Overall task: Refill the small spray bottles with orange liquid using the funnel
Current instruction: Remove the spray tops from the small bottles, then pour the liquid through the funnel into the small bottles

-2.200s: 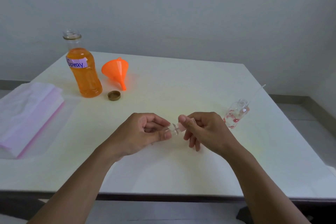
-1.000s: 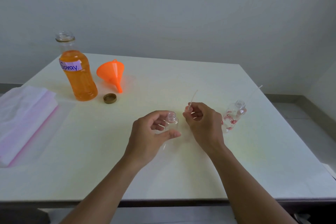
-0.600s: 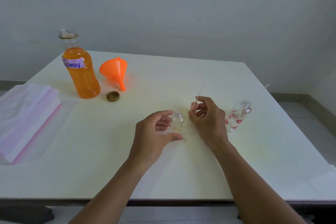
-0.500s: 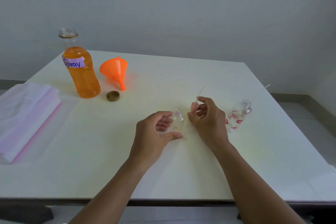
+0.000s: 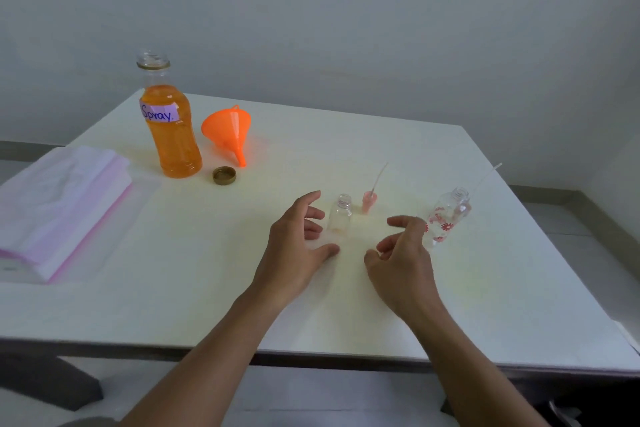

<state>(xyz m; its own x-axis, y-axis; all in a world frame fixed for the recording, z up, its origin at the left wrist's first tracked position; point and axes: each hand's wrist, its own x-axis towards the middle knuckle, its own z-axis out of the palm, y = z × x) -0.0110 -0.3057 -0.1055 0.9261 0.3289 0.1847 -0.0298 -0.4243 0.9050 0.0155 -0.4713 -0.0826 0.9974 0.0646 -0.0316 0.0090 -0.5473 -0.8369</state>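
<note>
While nothing is being poured yet, the head view is showing preparation nearly done: the small clear spray bottle (image 5: 340,217) is standing uncapped on the tabletop (image 5: 346,305), its pink sprayer top (image 5: 368,200) lying just behind it. Left of that bottle, the left hand (image 5: 298,246) is hovering open and empty; to its right, the right hand (image 5: 401,253) is hanging loosely curled, holding nothing. Farther right, the flowered bottle (image 5: 446,218) is also standing open. Far left and behind, the funnel (image 5: 228,130) and orange-liquid bottle (image 5: 171,128) are waiting untouched, so all filling is remaining.
</note>
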